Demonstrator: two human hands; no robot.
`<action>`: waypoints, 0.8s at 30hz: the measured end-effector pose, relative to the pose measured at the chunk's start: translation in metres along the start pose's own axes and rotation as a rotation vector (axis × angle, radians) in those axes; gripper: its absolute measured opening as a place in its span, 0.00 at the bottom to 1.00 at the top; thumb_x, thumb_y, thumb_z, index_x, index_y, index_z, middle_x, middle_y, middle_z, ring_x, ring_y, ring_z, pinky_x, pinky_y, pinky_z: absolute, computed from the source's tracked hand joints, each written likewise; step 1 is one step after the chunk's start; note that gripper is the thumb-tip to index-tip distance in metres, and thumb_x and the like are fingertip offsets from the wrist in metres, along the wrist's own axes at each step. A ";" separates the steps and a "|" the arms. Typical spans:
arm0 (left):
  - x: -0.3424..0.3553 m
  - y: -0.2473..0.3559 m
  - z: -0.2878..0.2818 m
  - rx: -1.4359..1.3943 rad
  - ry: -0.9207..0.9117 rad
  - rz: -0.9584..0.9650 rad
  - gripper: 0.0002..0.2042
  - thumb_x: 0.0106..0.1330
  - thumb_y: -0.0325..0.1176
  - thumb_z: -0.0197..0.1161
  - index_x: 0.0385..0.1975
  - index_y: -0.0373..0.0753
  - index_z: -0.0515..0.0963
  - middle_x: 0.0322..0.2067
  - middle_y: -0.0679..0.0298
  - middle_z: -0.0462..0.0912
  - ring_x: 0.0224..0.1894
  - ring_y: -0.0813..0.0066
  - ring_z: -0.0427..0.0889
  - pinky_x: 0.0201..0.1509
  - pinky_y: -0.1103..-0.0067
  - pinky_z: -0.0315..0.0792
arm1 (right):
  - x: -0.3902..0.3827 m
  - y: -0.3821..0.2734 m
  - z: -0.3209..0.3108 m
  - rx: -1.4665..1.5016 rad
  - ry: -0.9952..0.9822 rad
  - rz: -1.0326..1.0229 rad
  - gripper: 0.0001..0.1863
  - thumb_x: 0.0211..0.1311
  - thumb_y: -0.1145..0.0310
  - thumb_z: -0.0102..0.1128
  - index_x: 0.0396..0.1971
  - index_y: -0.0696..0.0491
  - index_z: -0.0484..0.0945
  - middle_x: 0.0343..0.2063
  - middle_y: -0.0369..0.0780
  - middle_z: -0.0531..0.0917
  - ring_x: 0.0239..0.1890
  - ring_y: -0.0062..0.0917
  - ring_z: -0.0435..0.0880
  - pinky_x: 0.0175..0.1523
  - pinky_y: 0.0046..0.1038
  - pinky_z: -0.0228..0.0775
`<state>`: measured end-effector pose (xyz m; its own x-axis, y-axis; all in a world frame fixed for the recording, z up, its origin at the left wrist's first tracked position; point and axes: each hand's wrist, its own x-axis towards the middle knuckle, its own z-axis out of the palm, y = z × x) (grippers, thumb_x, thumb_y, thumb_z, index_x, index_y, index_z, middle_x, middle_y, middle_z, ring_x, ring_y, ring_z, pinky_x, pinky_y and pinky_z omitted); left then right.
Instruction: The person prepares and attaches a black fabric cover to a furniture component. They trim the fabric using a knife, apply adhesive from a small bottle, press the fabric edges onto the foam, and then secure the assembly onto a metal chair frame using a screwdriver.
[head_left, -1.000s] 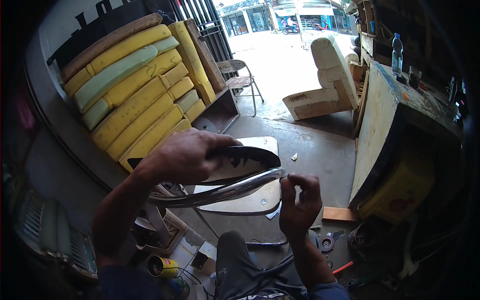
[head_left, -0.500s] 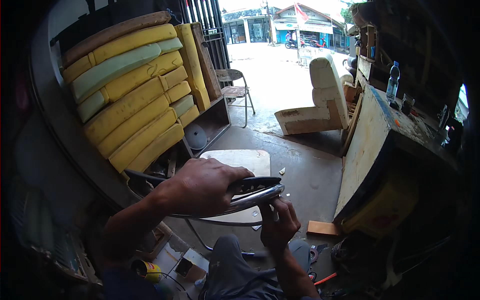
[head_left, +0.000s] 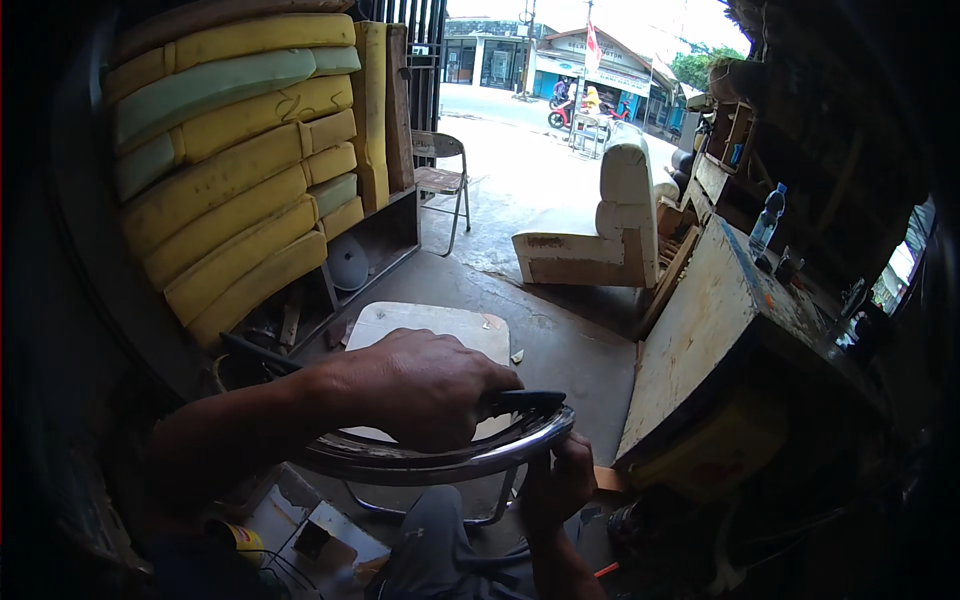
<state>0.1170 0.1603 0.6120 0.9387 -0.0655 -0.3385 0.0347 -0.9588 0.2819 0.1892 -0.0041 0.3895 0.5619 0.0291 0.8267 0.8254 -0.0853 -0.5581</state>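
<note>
My left hand [head_left: 425,385] is curled over a dark curved panel [head_left: 530,400] inside the curved chrome tube [head_left: 480,458] of a chair frame, gripping the panel from above. Its fingertips are hidden. My right hand [head_left: 558,480] has its fingers bent against the underside of the tube near its right-hand bend. Behind and below them is a pale chair seat [head_left: 390,320] with rounded corners, partly covered by my left arm. My trousered legs show beneath the frame.
Stacked foam cushions [head_left: 220,190] stand at left. A folding chair [head_left: 440,180] and a stripped cream armchair [head_left: 620,240] are near the opening, with street and motorbikes beyond. A pale bench [head_left: 690,330] with a bottle [head_left: 768,215] stands at right; a yellow can [head_left: 245,540] sits low left.
Both hands, the dark panel and the chrome tube sit lower in view. My left hand covers more of the panel; my right hand moved under the tube. The view tilted up toward the street.
</note>
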 end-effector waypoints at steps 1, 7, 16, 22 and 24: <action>-0.001 -0.002 0.000 -0.031 -0.003 0.000 0.19 0.76 0.39 0.54 0.64 0.44 0.76 0.47 0.51 0.87 0.50 0.53 0.86 0.57 0.61 0.76 | -0.001 0.000 0.001 0.001 0.000 0.014 0.11 0.61 0.72 0.74 0.38 0.58 0.80 0.34 0.42 0.86 0.37 0.28 0.86 0.45 0.29 0.76; 0.007 -0.002 0.007 -0.111 -0.082 0.000 0.22 0.72 0.37 0.56 0.65 0.45 0.76 0.49 0.52 0.86 0.54 0.54 0.84 0.59 0.60 0.74 | -0.005 0.006 -0.008 0.001 0.000 0.050 0.12 0.66 0.68 0.71 0.37 0.58 0.78 0.34 0.41 0.84 0.36 0.24 0.83 0.43 0.28 0.75; -0.006 -0.011 0.003 -0.150 0.123 0.034 0.22 0.64 0.39 0.63 0.58 0.39 0.81 0.36 0.52 0.88 0.43 0.56 0.86 0.49 0.63 0.78 | -0.007 0.009 -0.010 -0.009 -0.052 0.022 0.12 0.65 0.68 0.71 0.37 0.59 0.78 0.33 0.45 0.87 0.37 0.33 0.89 0.45 0.33 0.81; 0.005 -0.013 0.016 -0.227 0.102 0.118 0.19 0.64 0.38 0.62 0.53 0.35 0.81 0.34 0.51 0.88 0.39 0.58 0.86 0.46 0.64 0.78 | -0.007 0.016 -0.013 0.154 -0.055 0.033 0.16 0.58 0.68 0.77 0.37 0.58 0.77 0.36 0.42 0.86 0.39 0.31 0.89 0.47 0.33 0.81; 0.001 -0.013 0.013 -0.278 0.047 0.121 0.18 0.66 0.37 0.60 0.53 0.35 0.81 0.34 0.51 0.88 0.38 0.58 0.86 0.45 0.63 0.78 | -0.011 0.016 -0.013 0.207 -0.086 0.109 0.18 0.56 0.67 0.79 0.37 0.57 0.77 0.35 0.41 0.85 0.39 0.31 0.89 0.47 0.32 0.81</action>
<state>0.1134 0.1689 0.5966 0.9562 -0.1560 -0.2476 0.0078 -0.8321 0.5546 0.1958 -0.0189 0.3722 0.6433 0.1168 0.7567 0.7483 0.1132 -0.6536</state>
